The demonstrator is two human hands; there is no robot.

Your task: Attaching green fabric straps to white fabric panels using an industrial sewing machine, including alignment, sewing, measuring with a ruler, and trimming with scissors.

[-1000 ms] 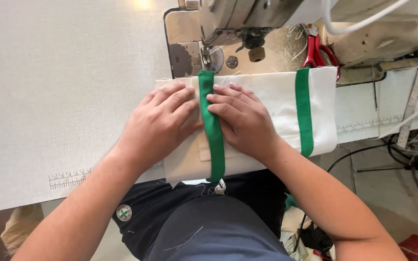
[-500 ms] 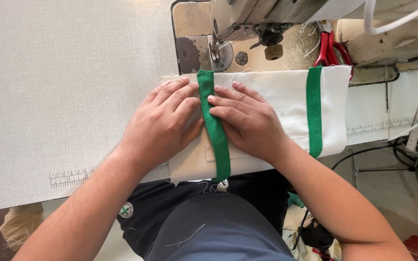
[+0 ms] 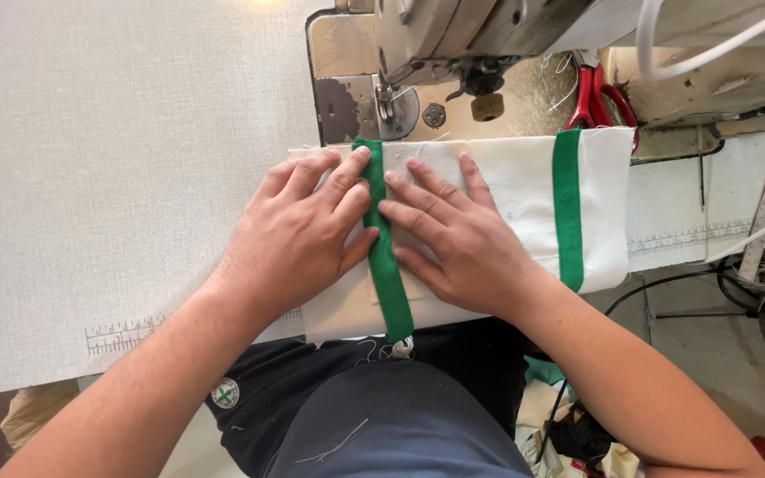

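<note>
While flat under open hands [image 3: 382,235], green strap [image 3: 385,257] lengthwise toward sewing machine [image 3: 453,44].

A white cloth [image 3: 515,199] lies flat on the table, its far edge just before the sewing machine and its near edge hanging slightly over the table's front. Two green bands cross it from far to near: the left band [image 3: 385,257] runs between the two hands, and the right band [image 3: 567,208] lies near the cloth's right edge.

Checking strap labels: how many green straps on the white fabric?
2. One green strap runs between the left hand and right hand, both pressing flat beside it. The other green strap lies near the white fabric right edge. Undersides hidden.
</note>
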